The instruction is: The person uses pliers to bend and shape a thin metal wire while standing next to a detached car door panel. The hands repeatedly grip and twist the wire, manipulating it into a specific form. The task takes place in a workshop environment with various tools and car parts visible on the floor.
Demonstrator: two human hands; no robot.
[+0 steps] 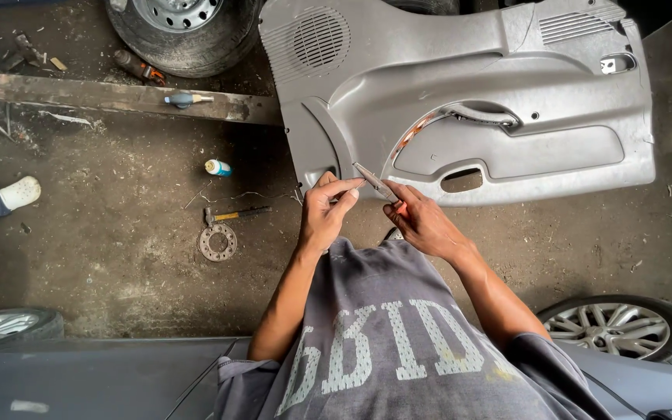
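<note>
Both hands, left (pixel 327 208) and right (pixel 421 222), grip a slim metal tool (pixel 375 183) between them, just before the grey door panel (pixel 507 148).

A small tool (pixel 375 183) with a slim, grey metal blade is held between both hands, slanting from upper left to lower right. Its pointed tip lies at the left hand's (pixel 327 208) fingertips; its orange-tinged handle end sits in the right hand (pixel 421 221). It hovers just before the lower edge of a grey door panel (pixel 507 101).
</note>
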